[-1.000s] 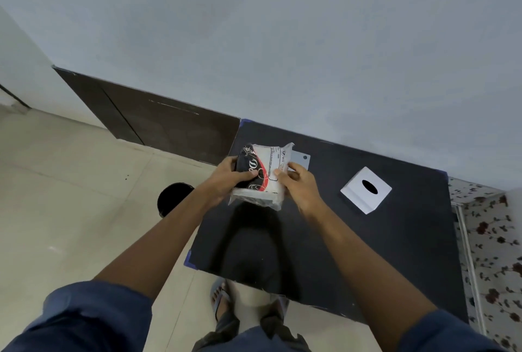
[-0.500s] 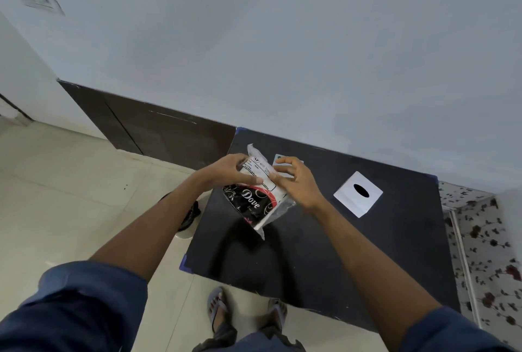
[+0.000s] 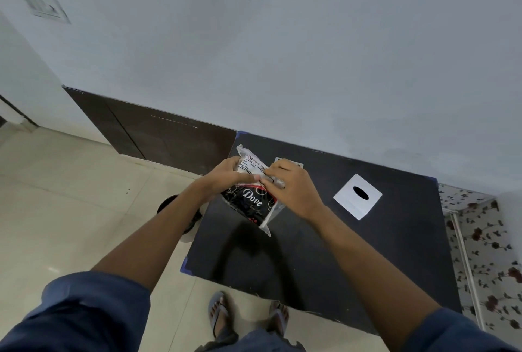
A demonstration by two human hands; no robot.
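1. Note the change: since a second ago the packet (image 3: 248, 204) has been turned, so its white label end now points far and its black end near.
2. Check the grip: your left hand (image 3: 226, 179) and right hand (image 3: 291, 190) both pinch the label end, with the thumbs nearly meeting.
3. The packet is held above the far-left of the surface (image 3: 367, 252). Its long axis runs far-left to near-right.
4. Count: one packet and one white box (image 3: 357, 196), which lies well apart to the right.

A room in a home is suggested by the glossy cream floor tiles (image 3: 70, 210), the plain painted wall (image 3: 282, 40) edged with dark skirting (image 3: 169, 137), the flower-patterned covering (image 3: 485, 252) and the white tissue box (image 3: 357, 196) set on a black table (image 3: 367, 252).
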